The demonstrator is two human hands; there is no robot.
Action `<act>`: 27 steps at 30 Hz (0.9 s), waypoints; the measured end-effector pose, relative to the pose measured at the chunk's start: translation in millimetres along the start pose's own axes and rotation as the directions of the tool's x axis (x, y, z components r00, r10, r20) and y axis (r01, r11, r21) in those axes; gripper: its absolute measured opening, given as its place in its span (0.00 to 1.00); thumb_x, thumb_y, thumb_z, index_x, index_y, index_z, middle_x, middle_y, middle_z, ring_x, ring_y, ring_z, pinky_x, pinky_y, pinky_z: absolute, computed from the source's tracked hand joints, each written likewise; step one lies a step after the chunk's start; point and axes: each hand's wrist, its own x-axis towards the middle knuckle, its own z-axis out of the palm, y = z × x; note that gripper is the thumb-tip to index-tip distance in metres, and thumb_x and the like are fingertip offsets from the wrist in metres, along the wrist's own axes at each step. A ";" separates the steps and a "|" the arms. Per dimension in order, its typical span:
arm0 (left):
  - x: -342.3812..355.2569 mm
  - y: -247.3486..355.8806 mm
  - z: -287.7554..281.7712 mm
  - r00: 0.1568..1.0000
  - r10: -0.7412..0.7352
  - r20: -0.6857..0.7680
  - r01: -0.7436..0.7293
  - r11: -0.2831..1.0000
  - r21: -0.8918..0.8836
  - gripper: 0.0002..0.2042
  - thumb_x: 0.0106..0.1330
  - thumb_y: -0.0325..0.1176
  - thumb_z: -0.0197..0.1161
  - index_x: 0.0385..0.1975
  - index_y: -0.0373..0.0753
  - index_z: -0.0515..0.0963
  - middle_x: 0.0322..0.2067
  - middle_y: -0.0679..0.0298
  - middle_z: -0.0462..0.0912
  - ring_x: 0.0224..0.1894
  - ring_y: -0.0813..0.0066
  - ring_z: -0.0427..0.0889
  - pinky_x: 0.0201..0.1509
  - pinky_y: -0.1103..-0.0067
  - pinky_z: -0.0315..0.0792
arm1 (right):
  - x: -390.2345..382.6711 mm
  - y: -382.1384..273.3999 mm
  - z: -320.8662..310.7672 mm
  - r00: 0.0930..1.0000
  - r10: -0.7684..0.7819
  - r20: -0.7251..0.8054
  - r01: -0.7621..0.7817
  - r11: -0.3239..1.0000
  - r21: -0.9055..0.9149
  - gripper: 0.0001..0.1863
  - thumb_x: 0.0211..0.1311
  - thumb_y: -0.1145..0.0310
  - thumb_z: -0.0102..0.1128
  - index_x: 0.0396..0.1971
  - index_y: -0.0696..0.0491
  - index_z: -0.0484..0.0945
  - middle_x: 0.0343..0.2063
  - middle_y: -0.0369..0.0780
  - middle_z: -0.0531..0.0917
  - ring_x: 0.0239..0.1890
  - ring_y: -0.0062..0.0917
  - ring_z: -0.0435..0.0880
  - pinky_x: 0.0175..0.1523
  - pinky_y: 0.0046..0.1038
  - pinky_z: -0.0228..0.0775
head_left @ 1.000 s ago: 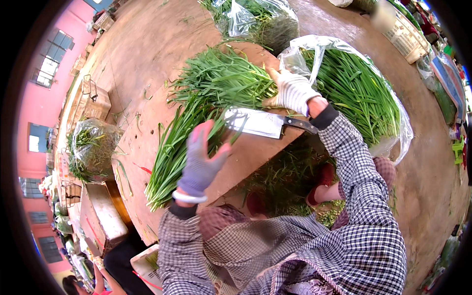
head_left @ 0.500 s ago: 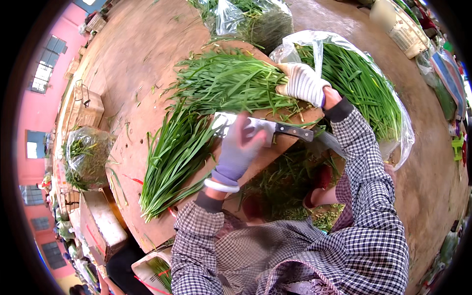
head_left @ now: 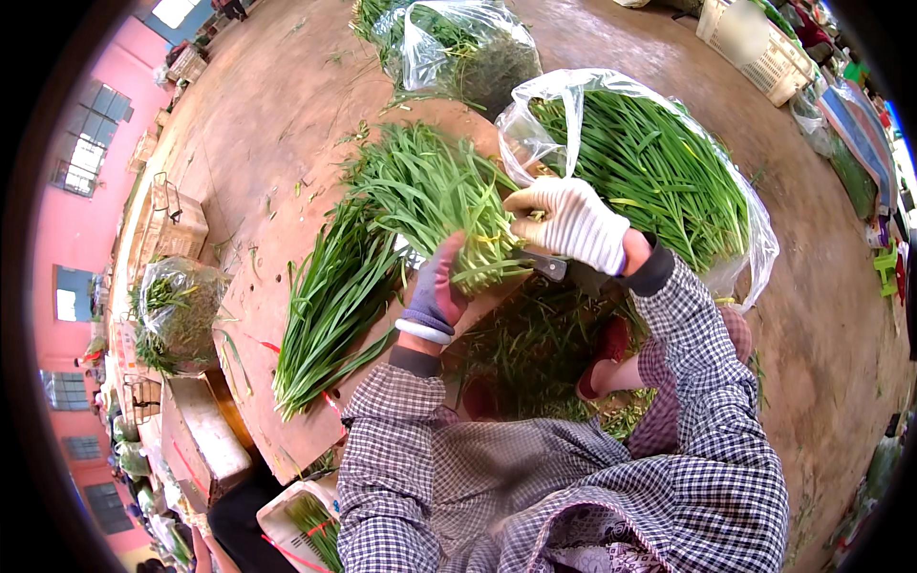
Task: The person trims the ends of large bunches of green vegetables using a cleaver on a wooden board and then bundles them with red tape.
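A loose bunch of garlic chives [head_left: 420, 181] lies over a brown board [head_left: 248, 315], its pale stem ends toward the right. My left hand [head_left: 437, 291], in a purple-grey glove, wraps the near side of this bunch. At the stem ends, my right hand [head_left: 578, 224], in a white striped glove, is closed with thumb and fingertips on some stems. A second bunch of chives [head_left: 330, 306] rests left of my left hand. Under the held bunch lies a knife; its dark riveted handle [head_left: 546, 266] shows, while most of the blade is covered.
An open clear plastic bag [head_left: 759, 205] full of chives stands right of the board. Another bag of greens [head_left: 492, 62] sits beyond it, and one more [head_left: 181, 306] at the left. Leaf scraps litter the floor by my feet. A white box [head_left: 287, 530] is at lower left.
My left hand has come from open above the knife to closed around the bunch. The bunch's stem ends have swung nearer, covering most of the blade. My right hand has shifted slightly nearer me.
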 end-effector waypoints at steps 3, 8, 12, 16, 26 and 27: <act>-6.4 -0.1 6.4 0.998 0.056 0.023 -0.057 0.997 0.049 0.15 0.68 0.40 0.53 0.49 0.40 0.74 0.44 0.64 0.80 0.46 0.74 0.80 0.49 0.76 0.76 | 5.1 10.1 16.4 0.987 -0.158 -0.006 0.157 0.980 -0.120 0.08 0.51 0.65 0.57 0.23 0.53 0.79 0.21 0.44 0.79 0.26 0.40 0.80 0.33 0.36 0.71; -5.9 -5.8 -10.7 0.993 0.028 -0.114 -0.019 0.996 0.085 0.14 0.66 0.39 0.56 0.46 0.38 0.76 0.41 0.62 0.82 0.43 0.72 0.81 0.48 0.76 0.75 | -0.9 29.0 61.3 0.953 -0.039 0.300 0.148 0.925 -0.349 0.08 0.51 0.64 0.54 0.21 0.51 0.79 0.15 0.44 0.77 0.22 0.40 0.80 0.29 0.37 0.71; -21.3 12.1 -12.7 0.992 -0.004 -0.125 0.013 0.997 0.072 0.13 0.65 0.39 0.58 0.45 0.39 0.76 0.41 0.61 0.82 0.41 0.71 0.82 0.45 0.74 0.77 | 1.4 48.1 58.8 0.950 -0.042 0.308 0.200 0.840 -0.504 0.10 0.50 0.64 0.55 0.17 0.53 0.78 0.12 0.44 0.76 0.17 0.40 0.78 0.25 0.39 0.70; -22.9 12.7 -13.4 0.997 -0.017 -0.071 0.018 1.000 0.014 0.17 0.64 0.40 0.60 0.47 0.37 0.75 0.41 0.62 0.82 0.40 0.73 0.81 0.45 0.77 0.77 | 4.4 32.8 68.0 0.973 -0.136 0.188 0.191 0.928 -0.319 0.09 0.48 0.65 0.55 0.16 0.53 0.78 0.12 0.44 0.76 0.15 0.39 0.76 0.22 0.38 0.68; -19.5 12.2 -25.2 0.976 0.157 -0.151 -0.114 0.959 0.258 0.14 0.61 0.32 0.64 0.45 0.33 0.75 0.39 0.60 0.82 0.37 0.71 0.82 0.45 0.73 0.78 | 18.3 39.3 82.4 0.941 -0.192 0.280 0.320 0.778 -0.542 0.11 0.46 0.63 0.55 0.13 0.54 0.76 0.10 0.45 0.74 0.12 0.39 0.73 0.19 0.38 0.64; -31.8 22.7 -6.4 0.990 0.106 -0.092 -0.091 0.985 0.149 0.15 0.62 0.34 0.63 0.45 0.33 0.75 0.39 0.58 0.82 0.38 0.69 0.82 0.43 0.72 0.80 | 17.1 49.9 88.3 0.943 -0.233 0.237 0.331 0.724 -0.606 0.11 0.46 0.63 0.55 0.13 0.54 0.75 0.10 0.44 0.73 0.12 0.38 0.73 0.18 0.37 0.64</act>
